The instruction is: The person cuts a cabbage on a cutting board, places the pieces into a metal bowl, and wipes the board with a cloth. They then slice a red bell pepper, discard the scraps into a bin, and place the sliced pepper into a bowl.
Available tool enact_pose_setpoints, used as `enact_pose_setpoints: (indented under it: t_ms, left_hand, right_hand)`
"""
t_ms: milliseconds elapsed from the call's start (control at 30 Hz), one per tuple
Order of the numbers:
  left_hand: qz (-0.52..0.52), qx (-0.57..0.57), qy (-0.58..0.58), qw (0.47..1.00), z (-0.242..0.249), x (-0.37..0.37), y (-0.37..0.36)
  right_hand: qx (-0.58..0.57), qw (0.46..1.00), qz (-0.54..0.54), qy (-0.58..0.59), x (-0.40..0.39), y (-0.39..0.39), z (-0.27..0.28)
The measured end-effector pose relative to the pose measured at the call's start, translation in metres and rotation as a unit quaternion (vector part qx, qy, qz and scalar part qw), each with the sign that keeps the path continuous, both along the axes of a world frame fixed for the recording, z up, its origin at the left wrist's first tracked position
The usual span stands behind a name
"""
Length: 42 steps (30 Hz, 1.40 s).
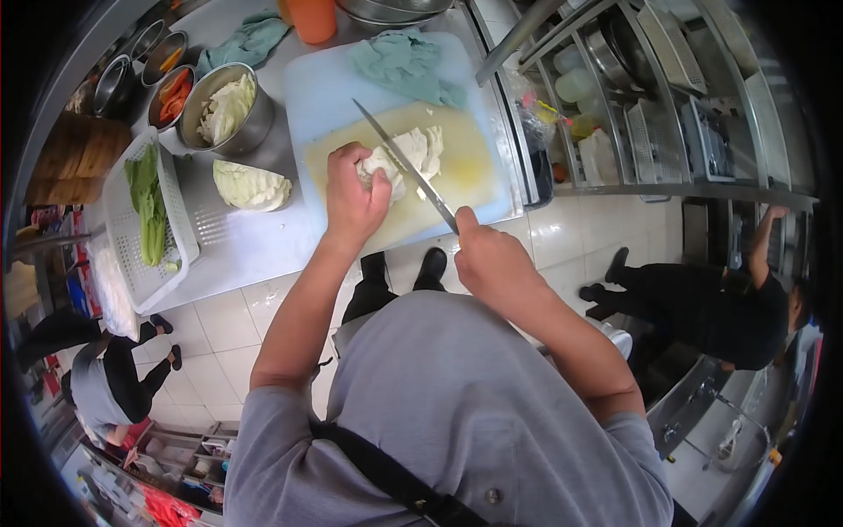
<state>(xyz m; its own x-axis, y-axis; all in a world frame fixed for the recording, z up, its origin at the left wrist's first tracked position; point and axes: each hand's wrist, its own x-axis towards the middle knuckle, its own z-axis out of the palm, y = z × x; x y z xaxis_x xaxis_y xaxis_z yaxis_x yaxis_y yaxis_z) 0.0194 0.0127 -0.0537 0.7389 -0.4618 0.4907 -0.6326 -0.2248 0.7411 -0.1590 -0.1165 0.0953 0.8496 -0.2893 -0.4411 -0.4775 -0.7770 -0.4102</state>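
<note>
My left hand (pixel 354 195) presses down on a pale cabbage chunk (pixel 413 155) lying on the white cutting board (pixel 329 88). My right hand (pixel 488 256) grips the handle of a long knife (pixel 406 165), whose blade lies diagonally across the cabbage, tip pointing up and left. Cut cabbage pieces sit just beyond the blade on the board's yellowish middle.
A cabbage wedge (pixel 252 185) lies on the steel counter (pixel 246 246) left of the board. A metal bowl (pixel 228 110) holds cabbage pieces; a white basket (pixel 145 220) holds greens. Teal cloths (pixel 408 66) rest at the board's far end. Other people (pixel 702 303) stand on the tiled floor.
</note>
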Motion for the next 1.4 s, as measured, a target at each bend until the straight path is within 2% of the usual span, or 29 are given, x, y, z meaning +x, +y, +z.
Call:
enact_pose_setpoints:
  t_ms: [367, 833, 1100, 1333, 1400]
  left_hand:
    - [0.009, 0.004, -0.042, 0.999, 0.016, -0.001, -0.002]
    - [-0.018, 0.037, -0.083, 0.996, 0.014, 0.006, 0.001]
    - [-0.033, 0.024, -0.107, 0.993, 0.005, 0.009, 0.003]
    - [-0.031, 0.036, -0.086, 0.995, 0.001, 0.006, 0.003]
    - [-0.035, 0.021, -0.088, 0.995, 0.003, 0.005, 0.001]
  right_hand:
    - [-0.02, 0.999, 0.035, -0.016, -0.015, 0.01, 0.022]
    - [-0.012, 0.997, 0.027, 0.071, -0.019, 0.019, 0.058]
    - [0.011, 0.999, 0.029, 0.044, 0.032, 0.02, 0.008]
    - [-0.004, 0.999, 0.038, 0.029, -0.011, 0.02, 0.005]
    - [0.001, 0.998, 0.025, 0.063, 0.02, 0.021, -0.02]
